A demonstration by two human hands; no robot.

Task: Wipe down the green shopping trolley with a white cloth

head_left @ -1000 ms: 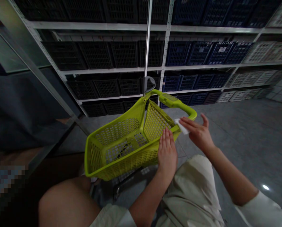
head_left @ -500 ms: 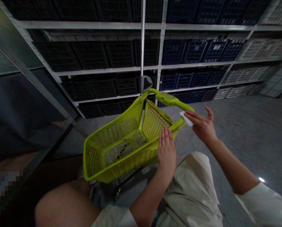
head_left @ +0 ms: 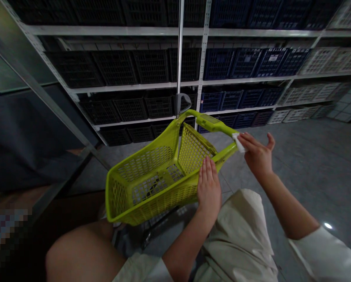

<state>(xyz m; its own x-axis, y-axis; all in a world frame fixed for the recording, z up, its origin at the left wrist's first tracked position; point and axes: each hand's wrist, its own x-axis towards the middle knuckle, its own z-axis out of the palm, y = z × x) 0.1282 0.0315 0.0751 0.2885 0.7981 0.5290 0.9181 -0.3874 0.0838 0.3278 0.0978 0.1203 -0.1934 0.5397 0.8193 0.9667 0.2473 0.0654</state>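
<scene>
Far left, a steel shelf upright is slanting down in front of a dark, cloth-like surface, and the person's bare knee is showing along the bottom edge. Above, shelves are carrying rows of black crates, then blue crates, then white crates.

Centre: a lime-green plastic basket is sitting tilted just above the person's knees, its mesh sides facing up toward the camera and its looped handle reaching toward a grey clip on a metal pole. What is bearing the basket from below is hidden.

The left hand is lying open against the basket's near wall, fingers extended and together, not clenched. To its right, the right hand is pressing a white cloth under its fingers onto the corner where the handle meets the rim, thumb splayed away.

Beige shorts are showing below the hands, a white sleeve is at lower right, and grey tile floor is spreading behind.
</scene>
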